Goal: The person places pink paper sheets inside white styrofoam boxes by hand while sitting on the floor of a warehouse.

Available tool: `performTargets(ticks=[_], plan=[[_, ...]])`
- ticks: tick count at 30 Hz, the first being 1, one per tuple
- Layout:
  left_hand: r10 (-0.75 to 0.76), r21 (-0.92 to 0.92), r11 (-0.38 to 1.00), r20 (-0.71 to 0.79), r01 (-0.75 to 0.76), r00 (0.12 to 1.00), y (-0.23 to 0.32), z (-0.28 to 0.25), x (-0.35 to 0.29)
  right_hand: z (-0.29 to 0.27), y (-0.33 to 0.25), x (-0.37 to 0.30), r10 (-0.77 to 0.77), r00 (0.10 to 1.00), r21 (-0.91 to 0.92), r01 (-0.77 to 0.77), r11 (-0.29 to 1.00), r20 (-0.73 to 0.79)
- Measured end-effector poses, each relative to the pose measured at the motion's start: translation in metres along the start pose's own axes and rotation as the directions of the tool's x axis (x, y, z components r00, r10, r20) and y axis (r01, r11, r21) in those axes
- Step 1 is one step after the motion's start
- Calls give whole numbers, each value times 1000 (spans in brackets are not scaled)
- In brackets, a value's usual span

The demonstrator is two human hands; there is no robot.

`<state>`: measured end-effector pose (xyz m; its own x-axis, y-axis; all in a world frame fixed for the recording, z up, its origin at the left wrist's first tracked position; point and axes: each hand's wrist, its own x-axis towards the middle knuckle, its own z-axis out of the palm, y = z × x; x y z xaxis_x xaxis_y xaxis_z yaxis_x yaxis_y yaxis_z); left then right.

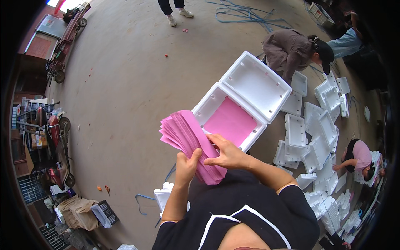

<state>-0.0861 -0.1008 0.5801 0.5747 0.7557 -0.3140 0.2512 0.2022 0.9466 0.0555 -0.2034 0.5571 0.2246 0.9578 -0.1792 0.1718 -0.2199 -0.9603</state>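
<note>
A thick stack of pink paper sheets (189, 135) is held in front of my body, its far end fanned out. My left hand (187, 166) grips the stack from the left, thumb on top. From the right, my right hand (227, 153) closes on the stack's edge, fingers bent against it. Just beyond my hands stands a white foam box (204, 104), open at the top. A pink sheet (231, 121) lies flat on its bottom. Another white foam box or lid (256, 85) sits against its far right side, its hollow facing up.
Many white foam boxes and lids (296, 131) lie piled on the right. A person in brown (287, 48) bends over them; another in pink (361, 154) is farther right. Blue straps (246, 14) lie on the floor at the back. A red motorbike (54, 137) stands left.
</note>
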Motion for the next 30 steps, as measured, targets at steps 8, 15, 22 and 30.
performTargets(ticks=[8,15,22,30], plan=[[-45,98,994,-28,47,999,5,15,8,-61,3,4,150,988,132,-153,979,29],[-162,12,986,-114,164,980,5,26,9,-241,106,39,228,927,135,-196,971,-298],[-177,37,981,-224,190,958,-1,43,18,-306,330,74,309,779,-129,-442,888,-546],[-170,73,980,-194,187,966,7,35,15,-288,344,69,101,731,-474,-534,701,-675]])
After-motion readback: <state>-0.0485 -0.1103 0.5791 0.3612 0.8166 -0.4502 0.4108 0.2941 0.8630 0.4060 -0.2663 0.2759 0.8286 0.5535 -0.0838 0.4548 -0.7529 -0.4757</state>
